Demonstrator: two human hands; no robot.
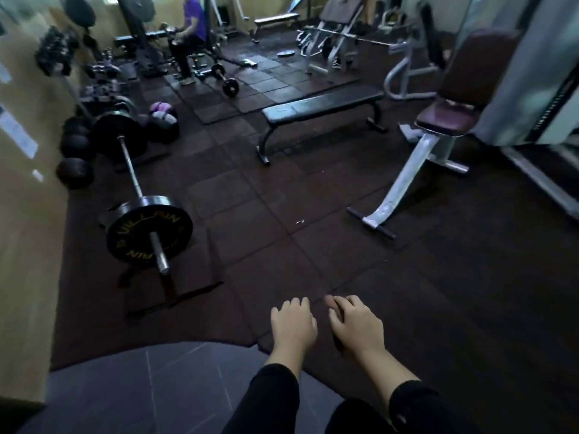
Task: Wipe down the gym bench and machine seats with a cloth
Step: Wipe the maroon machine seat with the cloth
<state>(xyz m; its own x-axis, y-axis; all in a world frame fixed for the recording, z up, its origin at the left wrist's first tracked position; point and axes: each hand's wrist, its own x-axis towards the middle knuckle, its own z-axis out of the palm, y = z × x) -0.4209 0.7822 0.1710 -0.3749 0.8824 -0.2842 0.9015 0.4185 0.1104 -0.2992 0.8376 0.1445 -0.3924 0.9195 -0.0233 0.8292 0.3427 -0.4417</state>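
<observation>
While both hands hover low, the bench [322, 108] lies well ahead.

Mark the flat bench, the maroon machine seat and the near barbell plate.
flat bench [322, 107]: head view, middle of the black top pad.
maroon machine seat [445, 118]: head view, centre of the seat cushion.
near barbell plate [138, 234]: head view, lettered black face left of the sleeve.
</observation>
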